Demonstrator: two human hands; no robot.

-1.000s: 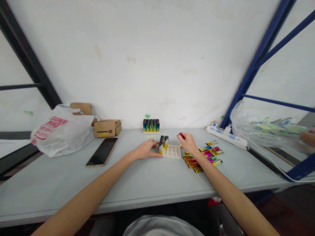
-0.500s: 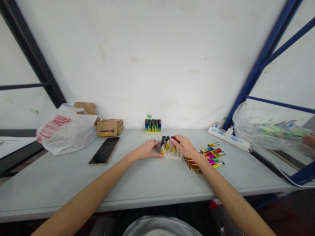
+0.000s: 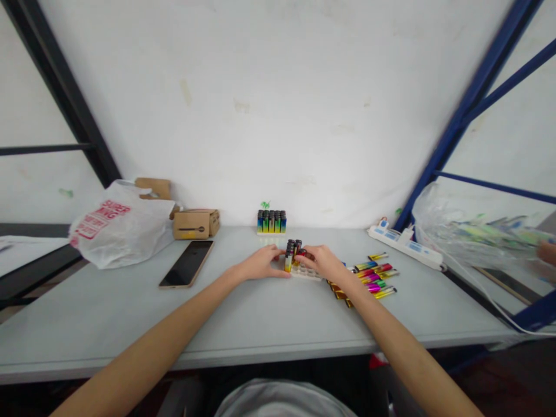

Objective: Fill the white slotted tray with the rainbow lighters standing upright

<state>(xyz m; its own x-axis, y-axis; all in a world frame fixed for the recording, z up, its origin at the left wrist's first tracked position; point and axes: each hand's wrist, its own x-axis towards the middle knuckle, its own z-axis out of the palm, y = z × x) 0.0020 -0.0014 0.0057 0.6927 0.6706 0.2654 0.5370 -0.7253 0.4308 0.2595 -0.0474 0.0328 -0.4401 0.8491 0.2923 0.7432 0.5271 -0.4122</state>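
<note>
My left hand (image 3: pixel 262 263) is curved round the left side of a small pale tray (image 3: pixel 307 273) with round holes, its thumb at the front corner, steadying it. Several lighters (image 3: pixel 288 262) with black tops stand upright in the tray's left part. My right hand (image 3: pixel 324 262) is closed over the tray, its fingertips pinching a red-topped lighter (image 3: pixel 302 252) beside the standing ones; the lower part of that lighter is mostly hidden. Right of the tray, partly behind my right forearm, many shiny coloured lighters (image 3: pixel 372 278) lie in a loose pile.
A filled rack of blue-yellow lighters (image 3: pixel 271 222) stands by the wall. On the left are a phone (image 3: pixel 186 264), a cardboard box (image 3: pixel 195 225) and a white plastic bag (image 3: pixel 124 229). A power strip (image 3: pixel 406 246) lies at right, near a clear bag (image 3: pixel 473 229) and another person's hand (image 3: pixel 547 253).
My right hand has moved slightly left and down with the red-topped lighter, bringing it close to the standing lighters. My left hand stays at the tray. The view has shifted slightly.
</note>
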